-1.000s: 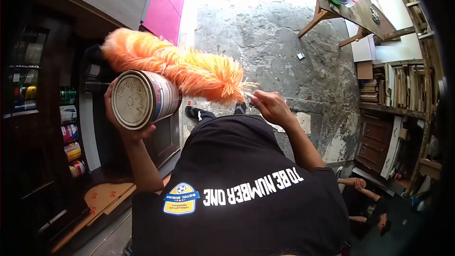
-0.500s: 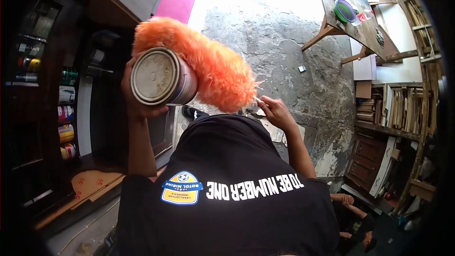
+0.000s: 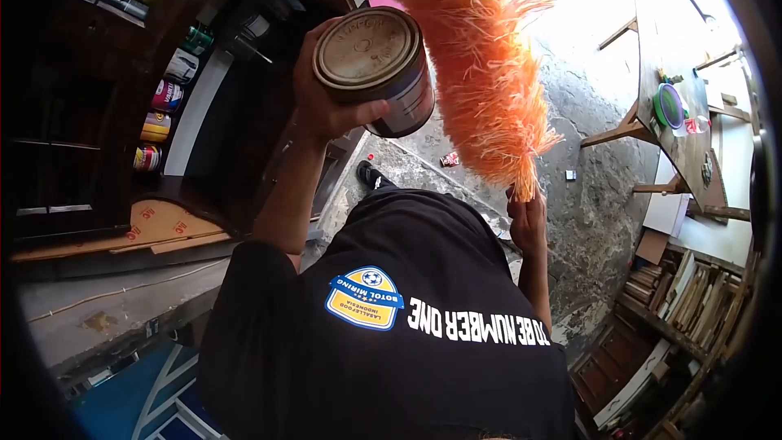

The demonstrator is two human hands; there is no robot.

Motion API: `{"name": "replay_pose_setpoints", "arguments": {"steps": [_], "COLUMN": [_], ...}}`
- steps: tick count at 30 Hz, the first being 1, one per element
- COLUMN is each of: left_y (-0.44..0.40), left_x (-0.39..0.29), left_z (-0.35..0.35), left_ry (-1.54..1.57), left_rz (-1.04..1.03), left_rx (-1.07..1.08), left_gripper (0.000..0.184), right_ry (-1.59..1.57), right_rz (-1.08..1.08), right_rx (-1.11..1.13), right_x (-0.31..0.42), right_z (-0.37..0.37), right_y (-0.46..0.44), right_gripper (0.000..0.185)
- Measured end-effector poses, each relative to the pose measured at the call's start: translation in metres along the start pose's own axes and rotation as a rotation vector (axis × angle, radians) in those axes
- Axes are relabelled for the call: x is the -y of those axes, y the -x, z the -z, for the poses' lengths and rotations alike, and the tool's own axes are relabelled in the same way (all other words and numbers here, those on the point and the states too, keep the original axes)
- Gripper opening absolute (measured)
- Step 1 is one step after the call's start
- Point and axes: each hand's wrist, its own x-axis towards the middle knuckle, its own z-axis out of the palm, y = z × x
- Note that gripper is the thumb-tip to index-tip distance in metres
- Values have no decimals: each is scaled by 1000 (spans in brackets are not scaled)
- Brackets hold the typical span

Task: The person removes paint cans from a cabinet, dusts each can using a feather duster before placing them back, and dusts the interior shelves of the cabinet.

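A round paint can (image 3: 368, 49) with a dull, stained lid is held in my left hand (image 3: 326, 110), the lid tilted toward the camera and the thumb on the can's side. My right hand (image 3: 528, 216) is closed around the handle end of a fluffy orange duster (image 3: 489, 73). The duster points up and away from that hand, its fibres spread out, and its upper part lies just right of the can. Most of the duster's handle is hidden by the fingers and fibres.
Several paint cans (image 3: 169, 96) stand in a dark cabinet (image 3: 81, 106) at the left. A wooden table (image 3: 692, 126) holding a purple-rimmed basin (image 3: 669, 106) is at the right, above a shelf of stacked wood pieces (image 3: 700, 301). Rough concrete floor (image 3: 595, 228) lies between.
The view has turned, and the can has shifted up and right in it. The duster has swung from lying across behind the can to a steeper angle on its right. Both hands keep their holds.
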Motion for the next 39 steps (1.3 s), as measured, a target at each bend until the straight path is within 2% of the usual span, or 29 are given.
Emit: {"name": "replay_pose_setpoints", "arguments": {"steps": [1, 3, 4, 5, 7, 8, 11, 13, 14, 15, 16, 17, 19, 20, 21, 22, 23, 25, 26, 27, 29, 30, 32, 33, 34, 36, 38, 39], "left_y": [1, 3, 4, 3, 1, 0, 0, 0, 9, 23, 24, 15, 1, 1, -1, -1, -2, -2, 0, 1, 5, 3, -1, -3, -6, -7, -5, -4], "left_x": [-5, -15, -16, -16, -16, -17, -16, -19, -6, 21, 37, 28, -5, -13, -15, -16, -16, -4, 5, 15, 30, 21, 1, -4, -9, -16, -16, -15], "left_z": [-5, -15, -17, -18, -23, -26, -28, -27, -13, 9, 17, 6, -19, -25, -27, -25, -23, -19, -17, -15, -11, -13, -27, -33, -33, -36, -33, -31], "left_ry": [2, -312, -310, -292, -269, -195, -116, -99, -79, 492, 1070, 1085, -143, -6, 8, -16, -44, -21, -6, -6, 376, 374, -162, 2, 6, 7, 35, 58], "left_rz": [-4, 51, 47, 92, 124, 121, 117, 158, 137, 387, 635, 619, 72, 182, 163, 140, 122, 187, 254, 243, 387, 373, 81, 111, 101, 239, 193, 152], "left_rx": [-5, -163, -169, -195, -231, -271, -304, -299, -293, -442, -551, -523, -243, -281, -284, -228, -171, -246, -324, -321, -409, -408, -192, -231, -208, -222, -177, -153], "left_gripper": [103, 94, 94, 91, 88, 88, 88, 89, 89, 95, 100, 100, 96, 98, 98, 93, 89, 82, 75, 75, 68, 68, 86, 105, 105, 109, 108, 108], "right_ry": [43, 285, 354, 358, 170, 144, 125, 174, 269, 323, 111, 113, 126, 206, 284, 156, 165, 309, 311, 303, 280, 280, 276, 274, 274, 282, 287, 326], "right_rz": [25, 269, 406, 271, 26, 52, -97, 191, 381, 516, 214, 211, 227, 228, 225, 63, 69, 569, 569, 455, 235, 248, 331, 364, 395, 448, 468, 234], "right_rx": [-29, -64, -95, 21, -26, -63, 0, -61, -15, 7, 128, 78, -103, -78, -50, -15, -22, -205, -209, -91, 148, 143, 63, 13, -37, -125, -177, -8], "right_x": [4, -17, -35, -35, -22, -36, -45, -46, -41, -61, -80, -99, -106, -114, -123, -120, -120, -117, -110, -101, -87, -90, -104, -112, -120, -133, -140, -145], "right_z": [-5, -22, -34, -39, -49, -54, -55, -58, -53, -57, -61, -65, -71, -70, -69, -67, -65, -66, -64, -60, -54, -53, -59, -64, -68, -69, -65, -62], "right_y": [-2, -7, -8, -8, -22, -25, -19, -10, -17, -17, -12, -11, -8, -6, -2, 2, -1, 3, 5, 2, -7, -10, -12, -10, -7, 4, 11, 14], "right_gripper": [21, 16, 15, 19, 9, 12, 14, 13, 18, 28, 33, 34, 29, 26, 24, 31, 31, 42, 42, 45, 51, 51, 47, 45, 43, 40, 38, 34]}}
